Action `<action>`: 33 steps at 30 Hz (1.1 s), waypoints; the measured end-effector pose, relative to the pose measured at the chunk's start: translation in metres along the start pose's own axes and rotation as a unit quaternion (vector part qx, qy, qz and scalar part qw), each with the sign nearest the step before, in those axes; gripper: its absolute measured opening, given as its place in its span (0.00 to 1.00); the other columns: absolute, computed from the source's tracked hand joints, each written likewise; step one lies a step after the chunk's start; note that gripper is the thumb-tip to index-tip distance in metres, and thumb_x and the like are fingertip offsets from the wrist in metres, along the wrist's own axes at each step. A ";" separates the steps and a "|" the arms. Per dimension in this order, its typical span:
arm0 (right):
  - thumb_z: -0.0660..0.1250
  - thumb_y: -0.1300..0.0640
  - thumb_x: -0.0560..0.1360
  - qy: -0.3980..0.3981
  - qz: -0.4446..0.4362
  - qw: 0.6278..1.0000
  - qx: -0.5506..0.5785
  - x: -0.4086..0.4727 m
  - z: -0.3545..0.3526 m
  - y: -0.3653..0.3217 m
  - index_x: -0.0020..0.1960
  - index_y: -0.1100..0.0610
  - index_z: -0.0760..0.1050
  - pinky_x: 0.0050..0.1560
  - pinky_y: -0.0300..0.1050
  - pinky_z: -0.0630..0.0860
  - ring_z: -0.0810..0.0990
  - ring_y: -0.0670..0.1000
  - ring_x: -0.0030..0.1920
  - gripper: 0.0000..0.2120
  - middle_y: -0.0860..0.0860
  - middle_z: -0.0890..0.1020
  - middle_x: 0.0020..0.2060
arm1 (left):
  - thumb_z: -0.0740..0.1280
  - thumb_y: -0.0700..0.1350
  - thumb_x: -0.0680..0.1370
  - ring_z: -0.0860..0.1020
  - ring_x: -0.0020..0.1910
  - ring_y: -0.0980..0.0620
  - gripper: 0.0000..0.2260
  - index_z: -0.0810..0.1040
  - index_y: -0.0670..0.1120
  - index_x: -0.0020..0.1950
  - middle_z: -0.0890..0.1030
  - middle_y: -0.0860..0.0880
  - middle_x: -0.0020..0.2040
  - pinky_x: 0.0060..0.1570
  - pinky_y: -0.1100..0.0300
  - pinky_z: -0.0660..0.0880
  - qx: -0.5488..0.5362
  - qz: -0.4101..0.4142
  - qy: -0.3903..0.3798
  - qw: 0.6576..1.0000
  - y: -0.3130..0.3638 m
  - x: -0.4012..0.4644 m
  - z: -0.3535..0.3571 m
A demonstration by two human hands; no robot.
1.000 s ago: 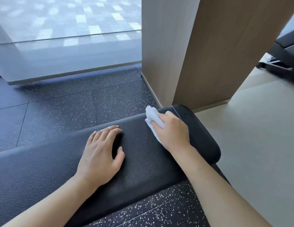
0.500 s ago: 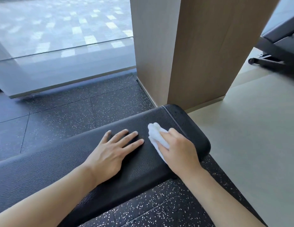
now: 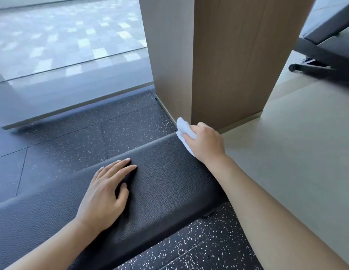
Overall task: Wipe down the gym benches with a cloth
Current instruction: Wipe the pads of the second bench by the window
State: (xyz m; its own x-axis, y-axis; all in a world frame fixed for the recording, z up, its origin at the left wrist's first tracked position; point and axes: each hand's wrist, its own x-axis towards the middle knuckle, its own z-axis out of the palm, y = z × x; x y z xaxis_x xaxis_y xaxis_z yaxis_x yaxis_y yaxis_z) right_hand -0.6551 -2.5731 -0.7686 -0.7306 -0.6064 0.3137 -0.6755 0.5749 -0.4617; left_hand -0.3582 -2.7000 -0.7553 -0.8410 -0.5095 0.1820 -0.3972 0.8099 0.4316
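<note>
The right hand [image 3: 204,142] grips a white cloth [image 3: 184,130], fingers curled round it, and holds it against the far end of the black bench [image 3: 166,184]. The cloth bunches out above the knuckles and trails below the fingers along the pad's end edge. The right forearm crosses the bench's end corner on the near side of this grip. To the left of the grip and nearer the camera, the left hand [image 3: 105,193] rests palm-down on the pad top, fingers straight and slightly spread, holding nothing. The bench runs from the grip toward the lower left, over speckled dark floor [image 3: 76,141]. Directly beyond the grip stands a wood-faced column [image 3: 224,61], its base just behind the cloth. To the right of the grip lies pale flooring [image 3: 298,149]. Farther right and beyond, a second bench [image 3: 325,20] with a dark frame is partly in view.
</note>
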 end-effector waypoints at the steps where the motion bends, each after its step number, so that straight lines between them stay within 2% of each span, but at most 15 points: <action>1: 0.58 0.38 0.77 -0.005 -0.006 1.000 -0.002 0.003 0.000 0.000 0.43 0.51 0.78 0.35 0.46 0.62 0.77 0.59 0.37 0.19 0.48 0.67 0.34 | 0.56 0.52 0.77 0.68 0.78 0.52 0.26 0.78 0.54 0.73 0.72 0.57 0.77 0.78 0.41 0.64 0.000 0.000 0.000 1.000 0.001 0.000 0.000; 4: 0.52 0.34 0.76 0.003 -0.052 0.999 -0.001 -0.014 -0.010 0.000 0.48 0.50 0.80 0.35 0.46 0.62 0.73 0.57 0.34 0.25 0.48 0.67 0.34 | 0.56 0.52 0.77 0.68 0.78 0.53 0.26 0.78 0.53 0.73 0.72 0.58 0.77 0.77 0.41 0.65 0.001 0.003 0.000 1.000 0.001 0.000 0.000; 7: 0.57 0.36 0.79 0.021 -0.071 0.997 -0.007 -0.058 -0.028 0.020 0.49 0.48 0.78 0.29 0.44 0.59 0.69 0.52 0.31 0.19 0.48 0.65 0.34 | 0.56 0.52 0.77 0.68 0.78 0.54 0.26 0.78 0.55 0.73 0.72 0.59 0.77 0.77 0.41 0.66 -0.004 0.003 0.002 1.000 -0.002 0.001 0.001; 8: 0.59 0.36 0.81 0.013 -0.074 0.997 -0.011 -0.076 -0.036 0.029 0.50 0.47 0.78 0.28 0.40 0.58 0.67 0.49 0.31 0.16 0.48 0.65 0.35 | 0.57 0.51 0.77 0.68 0.78 0.54 0.25 0.78 0.55 0.73 0.72 0.59 0.77 0.77 0.41 0.66 -0.005 0.005 0.005 1.000 -0.004 0.001 0.002; 10: 0.60 0.37 0.81 -0.012 -0.070 0.997 0.000 -0.105 -0.051 0.044 0.53 0.44 0.78 0.29 0.33 0.57 0.68 0.48 0.33 0.13 0.47 0.66 0.37 | 0.58 0.51 0.77 0.68 0.78 0.55 0.25 0.79 0.55 0.73 0.73 0.60 0.77 0.77 0.42 0.66 -0.005 0.011 0.009 1.000 -0.007 0.002 0.004; 12: 0.61 0.38 0.81 -0.015 -0.076 0.997 0.004 -0.108 -0.055 0.051 0.51 0.43 0.78 0.29 0.32 0.58 0.70 0.48 0.33 0.11 0.46 0.66 0.37 | 0.58 0.50 0.77 0.69 0.77 0.55 0.25 0.79 0.55 0.72 0.73 0.60 0.76 0.77 0.44 0.66 -0.006 0.015 0.013 1.000 -0.007 0.001 0.004; 15: 0.64 0.40 0.79 -0.018 -0.056 0.998 0.004 -0.063 -0.038 0.041 0.49 0.46 0.78 0.28 0.43 0.61 0.70 0.50 0.31 0.11 0.48 0.67 0.35 | 0.58 0.50 0.76 0.69 0.77 0.54 0.25 0.79 0.54 0.72 0.73 0.60 0.76 0.77 0.44 0.66 -0.002 0.013 0.010 1.000 -0.005 0.002 0.004; 18: 0.66 0.41 0.80 -0.045 -0.022 0.998 0.025 0.008 -0.010 0.028 0.44 0.50 0.76 0.35 0.49 0.67 0.75 0.58 0.37 0.14 0.50 0.70 0.35 | 0.58 0.50 0.77 0.69 0.76 0.54 0.25 0.79 0.54 0.72 0.73 0.60 0.76 0.76 0.44 0.66 0.001 0.010 0.008 1.000 -0.001 0.001 0.002; 23: 0.66 0.40 0.78 -0.099 -0.009 0.995 0.015 0.072 0.017 0.014 0.43 0.55 0.80 0.38 0.47 0.64 0.79 0.61 0.43 0.18 0.48 0.74 0.36 | 0.58 0.50 0.76 0.70 0.76 0.53 0.25 0.79 0.53 0.72 0.73 0.60 0.76 0.76 0.49 0.65 0.006 0.013 0.008 1.000 0.001 0.000 0.000; 26: 0.66 0.36 0.78 -0.064 -0.030 0.997 0.027 0.044 0.005 0.023 0.48 0.52 0.80 0.38 0.49 0.69 0.77 0.59 0.39 0.19 0.49 0.70 0.36 | 0.57 0.51 0.77 0.69 0.76 0.54 0.25 0.79 0.53 0.72 0.73 0.60 0.76 0.76 0.47 0.66 0.005 0.012 0.007 1.000 0.001 0.000 0.001; 28: 0.65 0.36 0.80 -0.019 -0.067 0.997 0.028 0.003 -0.010 0.035 0.59 0.48 0.73 0.34 0.49 0.71 0.76 0.58 0.36 0.17 0.49 0.69 0.37 | 0.58 0.51 0.77 0.69 0.76 0.54 0.25 0.79 0.53 0.72 0.73 0.60 0.76 0.77 0.45 0.66 0.004 0.012 0.008 1.000 0.000 0.000 0.001; 29: 0.65 0.37 0.81 0.001 -0.083 0.996 0.019 -0.022 -0.018 0.043 0.62 0.47 0.69 0.32 0.48 0.68 0.74 0.55 0.34 0.17 0.49 0.68 0.37 | 0.58 0.51 0.77 0.69 0.77 0.54 0.25 0.79 0.53 0.72 0.73 0.60 0.76 0.77 0.45 0.66 0.003 0.012 0.007 1.000 -0.001 0.001 0.002; 31: 0.63 0.38 0.81 0.018 -0.083 0.996 -0.004 -0.071 -0.036 0.056 0.58 0.46 0.72 0.29 0.44 0.61 0.69 0.49 0.31 0.13 0.48 0.66 0.37 | 0.58 0.50 0.77 0.69 0.77 0.53 0.25 0.79 0.53 0.72 0.73 0.59 0.76 0.77 0.45 0.66 0.003 0.014 0.006 1.000 -0.003 0.001 0.002; 33: 0.61 0.39 0.82 0.014 -0.066 0.997 -0.026 -0.104 -0.050 0.062 0.53 0.45 0.74 0.30 0.35 0.58 0.67 0.47 0.33 0.11 0.46 0.65 0.39 | 0.58 0.50 0.77 0.69 0.76 0.53 0.24 0.79 0.53 0.72 0.73 0.59 0.76 0.76 0.46 0.66 0.003 0.016 0.006 1.000 -0.003 0.001 0.003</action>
State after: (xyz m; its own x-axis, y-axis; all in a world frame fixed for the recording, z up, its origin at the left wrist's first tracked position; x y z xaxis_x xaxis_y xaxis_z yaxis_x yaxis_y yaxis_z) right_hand -0.6260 -2.4474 -0.7886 -0.6374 -0.6631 0.3924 -0.7694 0.5197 -0.3715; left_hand -0.3590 -2.7019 -0.7593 -0.8486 -0.4868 0.2071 -0.3722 0.8276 0.4202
